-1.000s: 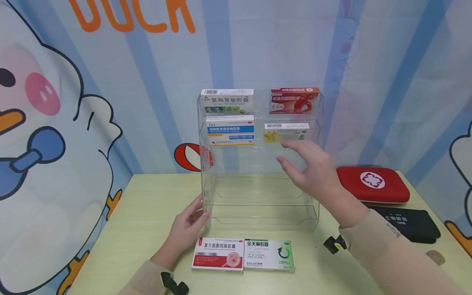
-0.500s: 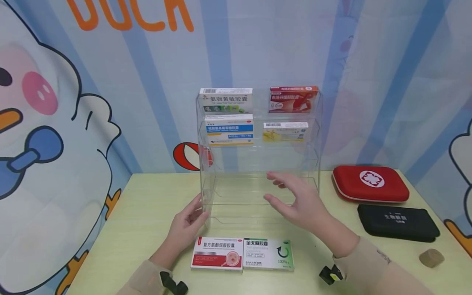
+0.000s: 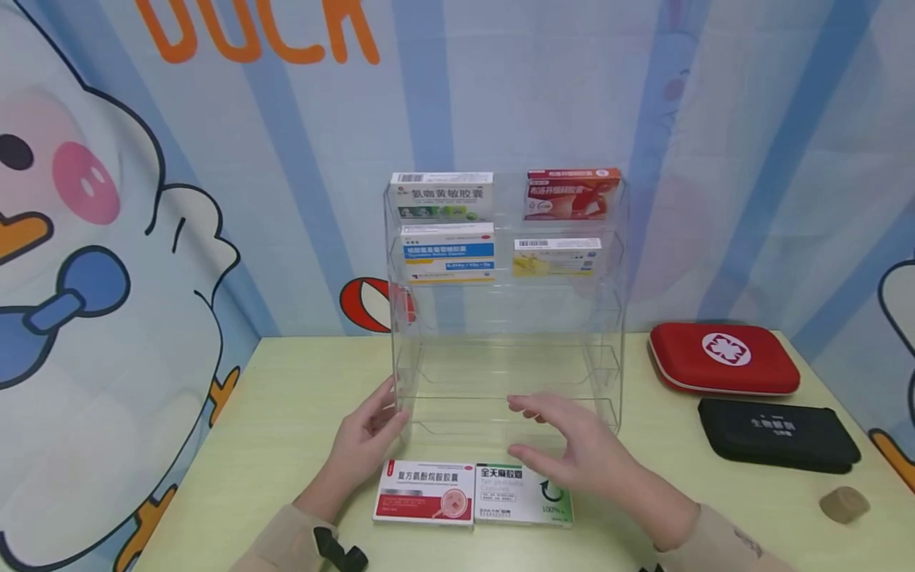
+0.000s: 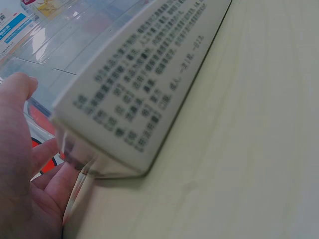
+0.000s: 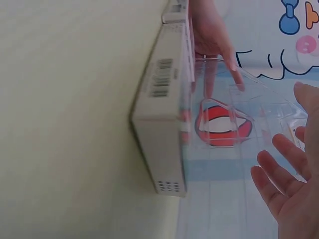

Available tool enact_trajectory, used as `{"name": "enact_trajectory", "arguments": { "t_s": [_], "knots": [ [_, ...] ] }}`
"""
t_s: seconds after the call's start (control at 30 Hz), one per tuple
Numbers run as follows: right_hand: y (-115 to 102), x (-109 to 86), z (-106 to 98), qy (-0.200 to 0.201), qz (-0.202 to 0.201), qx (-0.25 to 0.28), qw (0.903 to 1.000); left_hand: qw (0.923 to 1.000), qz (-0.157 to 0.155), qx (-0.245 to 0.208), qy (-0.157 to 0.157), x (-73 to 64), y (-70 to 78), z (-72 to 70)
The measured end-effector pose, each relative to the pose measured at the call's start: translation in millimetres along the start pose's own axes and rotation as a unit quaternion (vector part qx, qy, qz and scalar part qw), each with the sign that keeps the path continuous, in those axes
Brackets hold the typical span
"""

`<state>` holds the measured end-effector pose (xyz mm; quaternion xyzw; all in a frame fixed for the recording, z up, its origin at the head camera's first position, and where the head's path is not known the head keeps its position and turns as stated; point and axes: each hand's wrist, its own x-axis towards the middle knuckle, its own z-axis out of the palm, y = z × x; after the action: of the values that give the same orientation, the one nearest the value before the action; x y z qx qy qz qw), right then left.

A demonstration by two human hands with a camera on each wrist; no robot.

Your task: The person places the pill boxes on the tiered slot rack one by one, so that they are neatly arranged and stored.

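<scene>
A clear acrylic display rack stands upright on the table. My left hand grips its lower left edge, thumb at the front and fingers along the side. My right hand hovers with spread fingers over a white and green medicine box, holding nothing and covering that box's upper right part. Touching this box on the left lies a red and white medicine box. In the right wrist view the fingers are apart from the nearby box.
On the rack's upper tiers sit a white-green box, a red box, a blue-striped box and a yellow-white box. At right lie a red case, a black pouch and a small brown block.
My right hand has come down from beside the yellow-white box on the second tier to above the white and green box on the table. My left hand stays at the rack.
</scene>
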<state>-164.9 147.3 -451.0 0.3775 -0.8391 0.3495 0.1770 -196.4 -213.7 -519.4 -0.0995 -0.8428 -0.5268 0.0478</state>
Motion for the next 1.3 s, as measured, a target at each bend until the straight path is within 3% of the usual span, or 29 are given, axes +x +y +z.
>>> {"name": "enact_trajectory", "arguments": {
  "t_s": [0.33,0.5,0.8,1.3],
  "knots": [
    [-2,-20.8,13,-0.063,0.047,0.006,0.9969,1.0,-0.003,-0.005,0.005,-2.0,-1.3,-0.1],
    [0,-31.0,15,-0.071,0.071,0.011,0.9949,1.0,-0.004,-0.004,0.002,-3.2,-0.7,1.6],
    [2,-43.5,18,-0.098,0.105,-0.027,0.9892,1.0,0.004,-0.003,0.001,-1.8,-0.1,3.5],
    [6,-59.1,32,-0.111,0.1,-0.049,0.9876,0.9999,0.006,-0.011,-0.001,-1.0,1.4,0.5]
  ]
}}
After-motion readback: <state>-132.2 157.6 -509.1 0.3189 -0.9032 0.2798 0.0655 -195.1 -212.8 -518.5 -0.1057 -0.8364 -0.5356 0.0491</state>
